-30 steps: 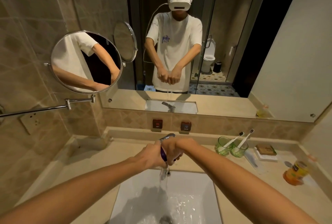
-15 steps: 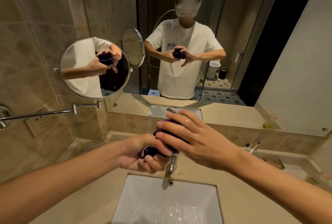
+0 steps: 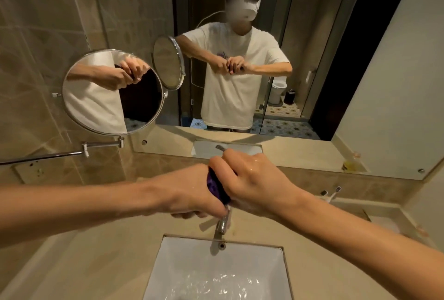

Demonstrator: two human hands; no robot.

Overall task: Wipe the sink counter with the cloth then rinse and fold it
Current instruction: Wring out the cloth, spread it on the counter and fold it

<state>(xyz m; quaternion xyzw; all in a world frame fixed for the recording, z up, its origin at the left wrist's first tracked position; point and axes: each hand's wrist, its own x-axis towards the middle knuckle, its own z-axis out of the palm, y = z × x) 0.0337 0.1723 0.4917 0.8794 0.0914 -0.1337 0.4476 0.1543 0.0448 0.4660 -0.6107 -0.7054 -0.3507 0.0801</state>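
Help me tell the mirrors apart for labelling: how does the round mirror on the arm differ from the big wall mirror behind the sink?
The round mirror is a chrome-rimmed disc held off the tiled side wall on a swing arm; the wall mirror is a large frameless pane fixed flat with round studs. The round mirror shows only a close view of the hands and shirt; the wall mirror shows the person's whole upper body and the room behind. Both reflect the two hands gripping the purple cloth.
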